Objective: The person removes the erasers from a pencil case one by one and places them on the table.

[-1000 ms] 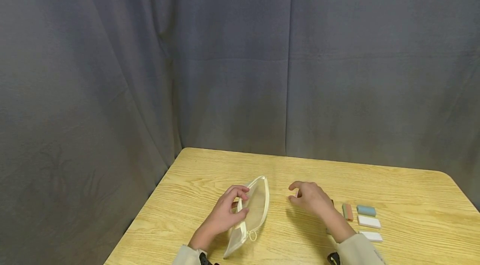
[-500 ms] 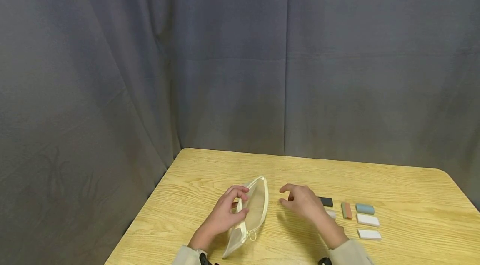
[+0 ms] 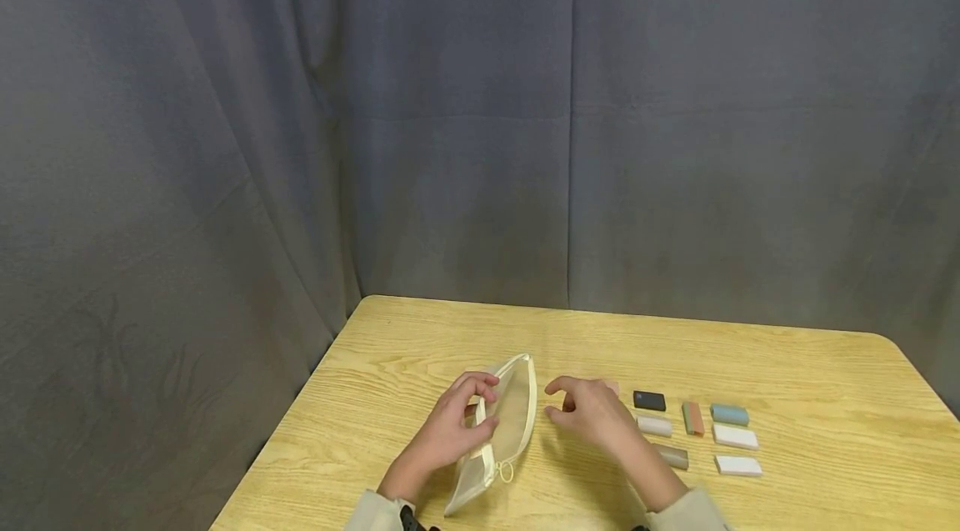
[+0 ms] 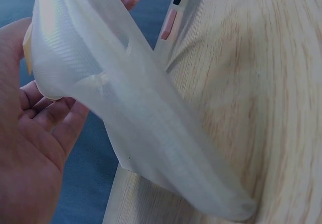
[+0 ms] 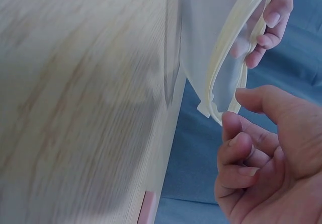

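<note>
A translucent mesh zipper pouch with cream edging and a small pull ring stands tilted on the table, its mouth spread wide. My left hand grips the near edge of that mouth, fingers on one side and thumb inside. In the left wrist view the pouch hangs beside the palm. My right hand hovers just right of the mouth, thumb and index finger a little apart. The right wrist view shows this hand with loosely curled fingers and nothing between them.
Several small eraser-like blocks lie right of my right hand: a black one, a green-and-orange one, a blue one, a brown one and white ones. A pink block is partly hidden behind the hand. A grey curtain hangs behind the wooden table.
My right hand has moved left toward the pouch's mouth, uncovering the black, pale and brown blocks. The left hand and the pouch have stayed almost still.
</note>
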Available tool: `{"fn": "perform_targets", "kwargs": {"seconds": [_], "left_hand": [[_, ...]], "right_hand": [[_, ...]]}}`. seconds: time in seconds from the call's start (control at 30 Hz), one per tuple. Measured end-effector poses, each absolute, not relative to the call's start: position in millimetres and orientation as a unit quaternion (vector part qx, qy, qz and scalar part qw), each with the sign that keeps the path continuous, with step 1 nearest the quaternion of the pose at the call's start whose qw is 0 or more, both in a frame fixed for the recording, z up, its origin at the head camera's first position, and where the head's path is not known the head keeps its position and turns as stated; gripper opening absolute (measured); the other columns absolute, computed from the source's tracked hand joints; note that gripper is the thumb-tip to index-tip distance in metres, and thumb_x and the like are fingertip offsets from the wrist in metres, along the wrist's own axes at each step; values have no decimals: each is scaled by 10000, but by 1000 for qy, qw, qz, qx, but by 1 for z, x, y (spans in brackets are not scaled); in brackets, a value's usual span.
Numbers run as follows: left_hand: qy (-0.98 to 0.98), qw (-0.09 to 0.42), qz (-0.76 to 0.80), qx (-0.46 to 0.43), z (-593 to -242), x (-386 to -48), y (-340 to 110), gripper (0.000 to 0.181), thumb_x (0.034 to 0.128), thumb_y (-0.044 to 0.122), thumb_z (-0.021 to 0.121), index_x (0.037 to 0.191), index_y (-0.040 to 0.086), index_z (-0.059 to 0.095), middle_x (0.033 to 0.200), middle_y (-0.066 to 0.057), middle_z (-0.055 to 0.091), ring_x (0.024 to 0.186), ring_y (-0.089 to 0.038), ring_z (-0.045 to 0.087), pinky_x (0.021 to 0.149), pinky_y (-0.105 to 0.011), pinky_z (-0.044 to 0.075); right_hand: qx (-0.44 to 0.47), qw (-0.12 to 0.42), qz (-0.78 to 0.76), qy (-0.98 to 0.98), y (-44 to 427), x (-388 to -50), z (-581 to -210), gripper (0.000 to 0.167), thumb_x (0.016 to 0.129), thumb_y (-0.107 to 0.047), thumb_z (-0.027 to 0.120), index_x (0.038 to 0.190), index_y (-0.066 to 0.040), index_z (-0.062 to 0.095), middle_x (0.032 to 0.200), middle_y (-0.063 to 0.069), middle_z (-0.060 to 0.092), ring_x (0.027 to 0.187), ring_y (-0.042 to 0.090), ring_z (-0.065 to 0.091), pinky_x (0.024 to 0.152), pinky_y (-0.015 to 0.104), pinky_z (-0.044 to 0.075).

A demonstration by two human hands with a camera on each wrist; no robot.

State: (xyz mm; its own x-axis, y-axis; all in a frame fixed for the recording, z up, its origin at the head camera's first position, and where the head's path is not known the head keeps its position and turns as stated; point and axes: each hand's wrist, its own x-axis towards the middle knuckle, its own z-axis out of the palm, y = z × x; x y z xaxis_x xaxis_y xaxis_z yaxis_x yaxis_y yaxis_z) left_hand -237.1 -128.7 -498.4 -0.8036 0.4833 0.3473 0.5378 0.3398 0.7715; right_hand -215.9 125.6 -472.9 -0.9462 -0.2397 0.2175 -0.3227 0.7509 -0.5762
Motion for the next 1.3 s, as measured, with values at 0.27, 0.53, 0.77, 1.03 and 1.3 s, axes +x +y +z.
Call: {"fn": "perform_targets", "kwargs": {"seconds": [0.27, 0.53, 0.77, 1.03, 1.3], "left_hand": [[-817, 26, -485, -310, -499, -237, -128, 226, 890, 65, 707, 1035, 128, 546, 1377, -34, 538, 1244, -261, 552, 989, -413, 534], [-832, 21, -460, -310, -499, -237, -127, 209, 920, 117, 687, 1056, 146, 531, 1398, -35, 516, 1279, -263, 530, 1018, -400, 519], [-843, 20, -437, -312, -501, -237, -124, 199, 939, 170, 676, 1070, 145, 528, 1402, -28, 511, 1290, -279, 525, 1012, -425, 522], [-848, 24, -432, -305, -502, -236, -120, 206, 930, 139, 685, 1060, 158, 527, 1390, -32, 523, 1281, -266, 533, 1008, -405, 527], [-854, 30, -423, -300, -504, -235, -118, 216, 922, 147, 689, 1064, 166, 528, 1389, -2, 520, 1286, -255, 525, 1003, -392, 530]], "right_hand": [[161, 50, 342, -924, 121, -211, -474, 286, 890, -180, 760, 1153, -80, 707, 671, -89, 558, 493, 53, 441, 447, 196, 366], [182, 55, 347, -918, 118, -208, -477, 275, 890, -176, 759, 1138, -63, 716, 637, -108, 559, 483, 30, 432, 446, 197, 372], [178, 48, 346, -920, 115, -205, -478, 275, 882, -188, 761, 1136, -88, 720, 642, -121, 564, 482, 28, 431, 436, 199, 357], [183, 43, 345, -919, 112, -199, -480, 267, 895, -203, 751, 1133, -87, 719, 647, -104, 576, 485, 29, 422, 434, 205, 350], [188, 31, 350, -917, 111, -192, -482, 278, 902, -224, 741, 1136, -76, 715, 647, -107, 568, 485, 26, 419, 437, 202, 355]]}}
